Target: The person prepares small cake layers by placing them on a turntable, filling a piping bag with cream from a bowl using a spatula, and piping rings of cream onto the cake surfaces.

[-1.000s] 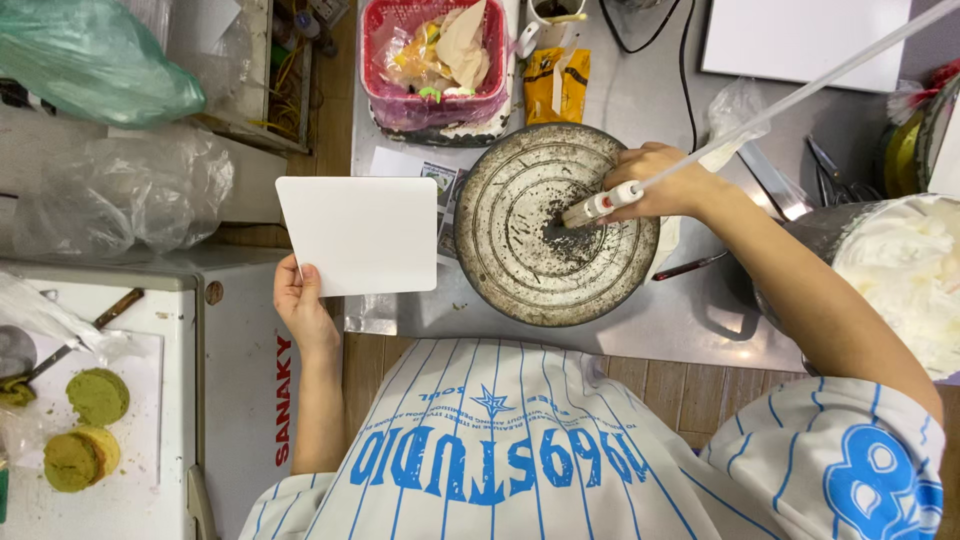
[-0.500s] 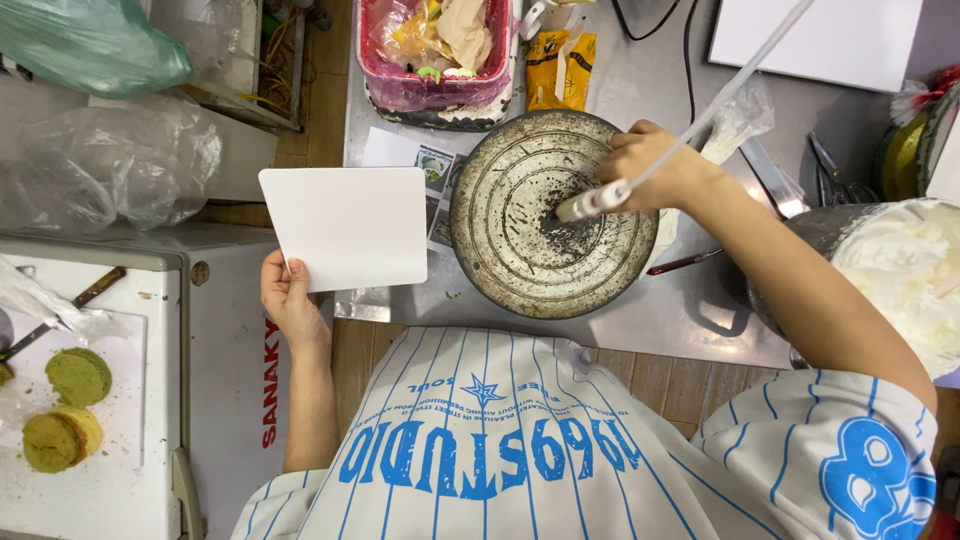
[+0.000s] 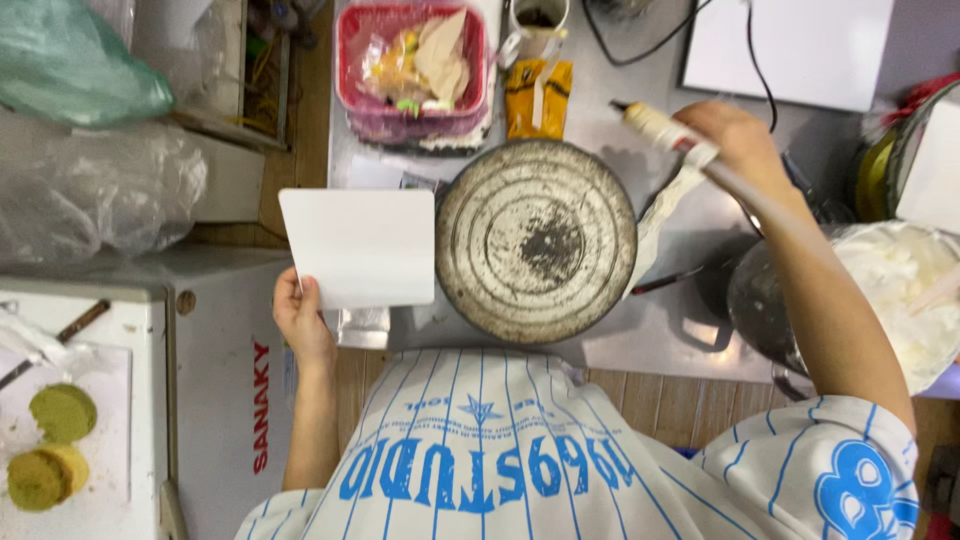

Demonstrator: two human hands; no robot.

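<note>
Fingers of the left hand (image 3: 300,322) are closed on the lower left corner of a blank white square board (image 3: 350,247), which is held flat and level just left of the round metal turntable (image 3: 537,240). Nothing is seen on the board.

The turntable stands on the steel table (image 3: 660,330); its ringed top is bare apart from a dark smear at the centre, and no cake is set on it. Two green-and-yellow cake rounds (image 3: 48,450) are noted well apart at the far left, on a white sheet.

Fingers of the right hand (image 3: 738,135) are wrapped round a long white-handled tool (image 3: 668,132), held clear above the table beyond the turntable's right edge. A bowl of white cream (image 3: 890,300) sits at the right, apparently undrawn.

Judged: preparation only; board placement, cake and creaming are outstanding.
</note>
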